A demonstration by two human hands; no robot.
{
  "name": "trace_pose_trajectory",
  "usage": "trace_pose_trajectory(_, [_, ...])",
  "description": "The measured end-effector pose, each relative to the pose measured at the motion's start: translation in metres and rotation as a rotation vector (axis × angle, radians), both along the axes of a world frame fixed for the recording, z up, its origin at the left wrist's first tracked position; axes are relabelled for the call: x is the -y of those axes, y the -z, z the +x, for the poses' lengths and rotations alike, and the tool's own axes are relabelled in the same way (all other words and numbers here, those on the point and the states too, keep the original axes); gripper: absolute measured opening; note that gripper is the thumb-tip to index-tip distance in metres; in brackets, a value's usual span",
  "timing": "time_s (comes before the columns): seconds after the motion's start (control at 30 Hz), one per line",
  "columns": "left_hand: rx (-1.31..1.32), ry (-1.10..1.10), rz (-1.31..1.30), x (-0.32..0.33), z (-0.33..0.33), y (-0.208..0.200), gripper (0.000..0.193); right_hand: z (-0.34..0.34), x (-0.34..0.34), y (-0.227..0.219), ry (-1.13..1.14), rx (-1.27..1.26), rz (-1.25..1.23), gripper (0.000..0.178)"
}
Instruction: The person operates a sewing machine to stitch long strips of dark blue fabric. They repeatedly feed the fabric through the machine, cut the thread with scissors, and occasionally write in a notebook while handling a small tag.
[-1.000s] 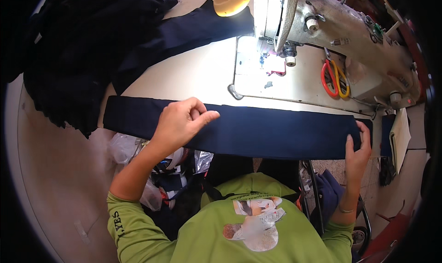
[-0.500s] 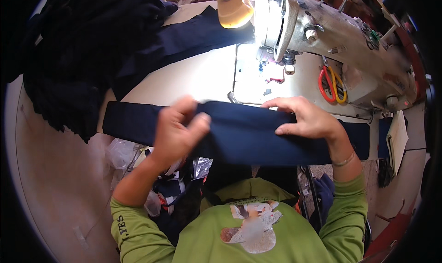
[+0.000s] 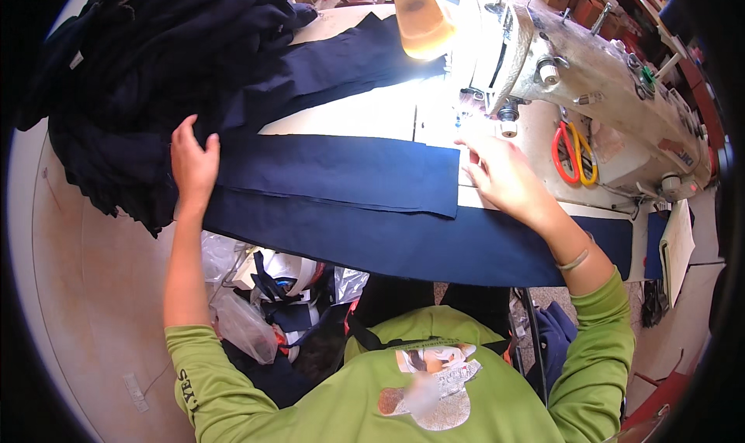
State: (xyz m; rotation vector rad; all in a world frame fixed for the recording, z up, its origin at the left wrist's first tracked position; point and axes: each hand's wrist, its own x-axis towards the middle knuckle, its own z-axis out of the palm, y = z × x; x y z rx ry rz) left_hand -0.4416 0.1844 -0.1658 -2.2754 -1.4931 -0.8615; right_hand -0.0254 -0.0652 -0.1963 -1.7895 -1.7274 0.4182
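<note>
Two long navy cloth pieces lie flat across the front of the sewing table, one partly on the other. The upper cloth piece (image 3: pixel 349 167) ends in a straight cut edge near the middle. The lower cloth piece (image 3: pixel 434 249) reaches further right and hangs slightly toward me. My left hand (image 3: pixel 194 162) rests at the left end of the upper piece, fingers and thumb apart, beside the dark garment pile. Just past the upper piece's right end is my right hand (image 3: pixel 508 175), its thumb and fingers apart with nothing visible between them. My right forearm crosses above the lower piece.
A sewing machine (image 3: pixel 613 94) stands at the back right, lit by a lamp with a yellowish shade (image 3: pixel 424 24). Red-and-yellow-handled scissors (image 3: pixel 574 152) lie beside it. Dark garments (image 3: pixel 155 63) are heaped at far left. Plastic bags (image 3: pixel 244 323) sit below the table edge.
My left hand has moved left, to the garment pile. An upper navy piece now lies spread over the lower one. My right hand has come off the cloth to its end edge.
</note>
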Motion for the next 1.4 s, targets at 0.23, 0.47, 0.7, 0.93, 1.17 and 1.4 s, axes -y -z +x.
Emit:
trace_pose_trajectory(0.23, [0.001, 0.818, -0.276, 0.076, 0.165, 0.004, 0.024, 0.007, 0.016, 0.008, -0.180, 0.427, 0.139, 0.022])
trace_pose_trajectory(0.47, [-0.018, 0.730, -0.698, 0.085, 0.219, 0.029, 0.030, 0.003, 0.019, 0.012, -0.094, 0.412, 0.196, 0.032])
trace_pose_trajectory(0.7, [0.247, 0.808, -0.828, 0.079, 0.204, 0.020, 0.027, 0.003, 0.022, 0.018, -0.062, 0.304, 0.207, 0.048])
trace_pose_trajectory(0.93, [0.218, 0.714, -0.945, 0.105, 0.245, 0.027, 0.034, 0.008, 0.021, 0.018, -0.086, 0.266, 0.231, 0.036])
trace_pose_trajectory(1.17, [0.183, 0.746, -0.869, 0.107, 0.257, 0.045, 0.023, 0.013, 0.021, 0.019, -0.088, 0.193, 0.200, 0.024])
trace_pose_trajectory(1.4, [0.089, 0.772, -0.848, 0.105, 0.257, 0.042, 0.025, 0.013, 0.019, 0.024, -0.051, 0.167, 0.252, 0.024])
